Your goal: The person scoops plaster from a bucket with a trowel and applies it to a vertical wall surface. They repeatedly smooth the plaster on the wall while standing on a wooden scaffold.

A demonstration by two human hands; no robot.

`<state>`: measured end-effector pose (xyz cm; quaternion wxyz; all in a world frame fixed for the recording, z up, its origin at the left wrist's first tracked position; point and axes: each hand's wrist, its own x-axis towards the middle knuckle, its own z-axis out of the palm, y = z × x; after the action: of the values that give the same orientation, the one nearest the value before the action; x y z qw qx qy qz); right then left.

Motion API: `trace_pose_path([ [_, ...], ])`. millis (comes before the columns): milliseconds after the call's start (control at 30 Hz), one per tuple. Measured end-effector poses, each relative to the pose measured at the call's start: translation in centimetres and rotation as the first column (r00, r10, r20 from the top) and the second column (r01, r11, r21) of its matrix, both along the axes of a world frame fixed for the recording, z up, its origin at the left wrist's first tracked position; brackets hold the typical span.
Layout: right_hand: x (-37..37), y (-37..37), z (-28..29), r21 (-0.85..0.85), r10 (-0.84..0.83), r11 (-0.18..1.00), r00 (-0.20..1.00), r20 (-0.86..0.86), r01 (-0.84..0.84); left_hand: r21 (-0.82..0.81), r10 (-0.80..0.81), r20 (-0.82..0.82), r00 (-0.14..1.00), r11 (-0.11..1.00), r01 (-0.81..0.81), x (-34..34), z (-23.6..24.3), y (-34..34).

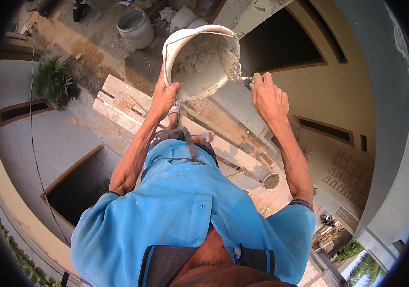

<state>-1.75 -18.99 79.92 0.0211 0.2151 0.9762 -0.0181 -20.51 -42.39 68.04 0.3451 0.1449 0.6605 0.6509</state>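
My left hand (166, 95) grips the near left side of a pale bucket (185, 36), which is raised out in front of me and has a wire handle and grey wet mix (197, 62) smeared inside. My right hand (269, 95) is closed on the handle of a small tool (246, 79), probably a trowel, whose end is at the right side of the bucket, coated in mix. My sandalled feet stand on pale wooden planks (113, 86) below.
A grey tub (135, 28) and white sacks (183, 18) lie on the dirty ground ahead. A small round container (270, 181) sits at the planks' right end. Walls with openings (324, 129) rise on both sides. A cable (32, 134) hangs at the left.
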Motion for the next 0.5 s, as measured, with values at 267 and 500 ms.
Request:
trace_pose_path([
  [267, -0.4, 1.2, -2.1, -0.063, 0.237, 0.971, 0.966, 0.109, -0.231, 0.032, -0.144, -0.206, 0.968, 0.988, 0.154, 0.7, 3.0, 0.1],
  [500, 0.7, -3.3, -5.4, -0.351, 0.076, 0.934, 0.997, -0.005, -0.073, 0.073, -0.131, -0.227, 0.965, 0.986, 0.151, 2.0, 1.8, 0.2],
])
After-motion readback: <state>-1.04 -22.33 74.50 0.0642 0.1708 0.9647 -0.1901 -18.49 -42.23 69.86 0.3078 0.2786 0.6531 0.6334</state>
